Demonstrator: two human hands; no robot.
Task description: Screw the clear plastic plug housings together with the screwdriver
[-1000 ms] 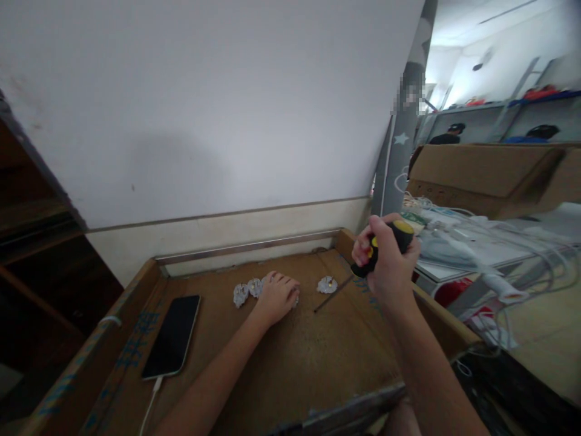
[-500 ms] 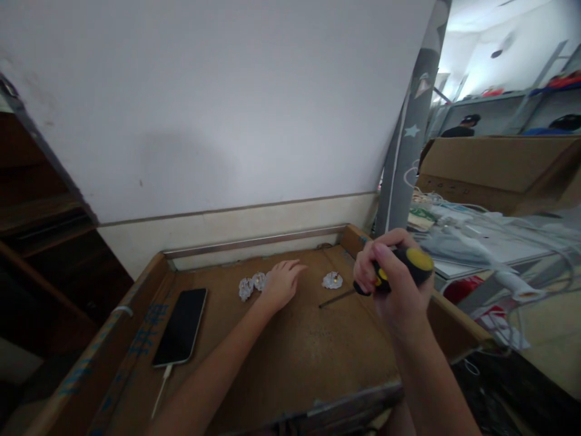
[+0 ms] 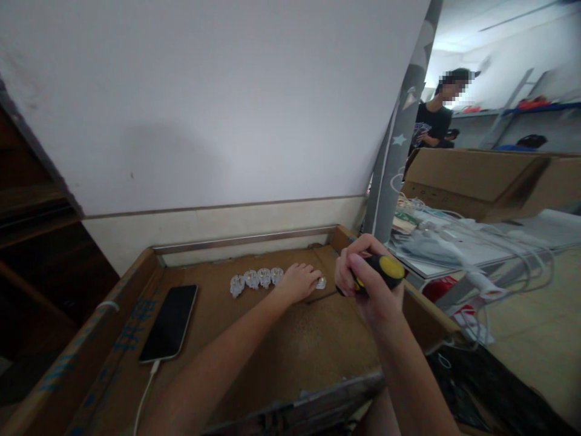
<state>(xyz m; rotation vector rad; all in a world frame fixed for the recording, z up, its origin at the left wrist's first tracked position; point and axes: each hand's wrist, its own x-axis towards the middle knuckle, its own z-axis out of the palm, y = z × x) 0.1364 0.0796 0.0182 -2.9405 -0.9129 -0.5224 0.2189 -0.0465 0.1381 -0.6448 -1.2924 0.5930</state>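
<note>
My right hand [image 3: 370,269] is wrapped round a screwdriver [image 3: 391,271] with a black and yellow handle. Its thin shaft slants down to the left, the tip close to the board. My left hand [image 3: 298,281] lies low over the board, palm down, fingers stretched to the right. Its fingertips reach the near side of a small clear plastic piece [image 3: 321,283] with a brass-coloured spot; whether they grip it is hard to see. Left of that hand, several similar clear plastic pieces [image 3: 251,279] stand in a row.
A black phone [image 3: 169,324] with a white cable lies at the left of the cardboard-covered tray [image 3: 290,357], which has raised wooden sides. White cables [image 3: 472,260] and a large cardboard box [image 3: 472,175] are at the right. A person [image 3: 433,124] stands behind the box.
My left hand has moved right, from the row of clear pieces to the single one, uncovering more of the row. My right hand still holds the screwdriver. A person now stands in the background.
</note>
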